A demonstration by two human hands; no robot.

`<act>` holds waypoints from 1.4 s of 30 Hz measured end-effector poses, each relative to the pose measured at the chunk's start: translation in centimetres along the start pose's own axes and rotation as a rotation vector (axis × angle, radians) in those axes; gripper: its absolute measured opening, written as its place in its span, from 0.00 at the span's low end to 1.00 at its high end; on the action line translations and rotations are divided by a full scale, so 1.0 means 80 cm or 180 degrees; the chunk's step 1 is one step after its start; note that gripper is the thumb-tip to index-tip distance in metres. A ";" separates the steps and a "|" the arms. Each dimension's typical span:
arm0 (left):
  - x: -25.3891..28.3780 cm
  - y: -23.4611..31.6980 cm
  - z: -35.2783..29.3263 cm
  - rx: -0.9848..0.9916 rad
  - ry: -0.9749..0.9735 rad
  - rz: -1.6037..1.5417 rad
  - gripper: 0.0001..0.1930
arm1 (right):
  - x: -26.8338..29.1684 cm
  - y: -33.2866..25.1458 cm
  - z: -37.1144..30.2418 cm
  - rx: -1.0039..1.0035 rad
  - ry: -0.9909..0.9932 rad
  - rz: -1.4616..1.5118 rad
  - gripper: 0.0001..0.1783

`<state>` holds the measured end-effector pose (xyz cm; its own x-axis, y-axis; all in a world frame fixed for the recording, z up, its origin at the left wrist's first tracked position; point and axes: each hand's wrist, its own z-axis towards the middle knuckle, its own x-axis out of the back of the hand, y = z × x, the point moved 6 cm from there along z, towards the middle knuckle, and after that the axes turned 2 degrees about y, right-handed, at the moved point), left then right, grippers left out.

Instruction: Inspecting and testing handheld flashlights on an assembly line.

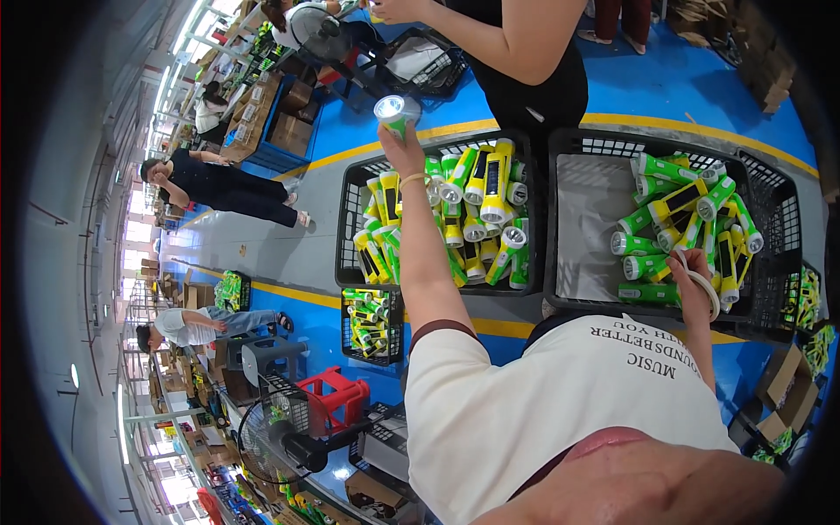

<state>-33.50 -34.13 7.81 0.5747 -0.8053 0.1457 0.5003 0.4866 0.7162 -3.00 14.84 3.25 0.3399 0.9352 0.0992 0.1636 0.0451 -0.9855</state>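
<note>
My left hand (404,150) is stretched out beyond the left crate, wrapped round a green-and-white flashlight (391,112) whose lens is lit. Below that arm, a black plastic crate (346,188) holds a heap of green and yellow flashlights (494,179), some with dark panels on their sides. Inside the right black crate (553,219), my right hand (693,269) curls its fingers at the end of a green flashlight (644,266), among many others. Its fingertips are partly hidden. A pale bracelet (710,296) hangs on the right wrist.
A person in black (538,79) stands just past the two crates. A smaller crate of flashlights (372,324) is on the floor at left, near a red stool (337,401) and a fan (284,433). Other people stand farther left.
</note>
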 end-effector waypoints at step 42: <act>-0.070 0.050 -0.068 0.0356 -0.0433 -0.0548 0.20 | 0.000 -0.002 -0.013 -0.0026 -0.0112 -0.0040 0.10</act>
<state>-31.16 -25.79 6.15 0.3909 -0.9149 0.1002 0.5042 0.3040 0.8083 -2.06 14.47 3.56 0.3052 0.9463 0.1065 0.1754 0.0540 -0.9830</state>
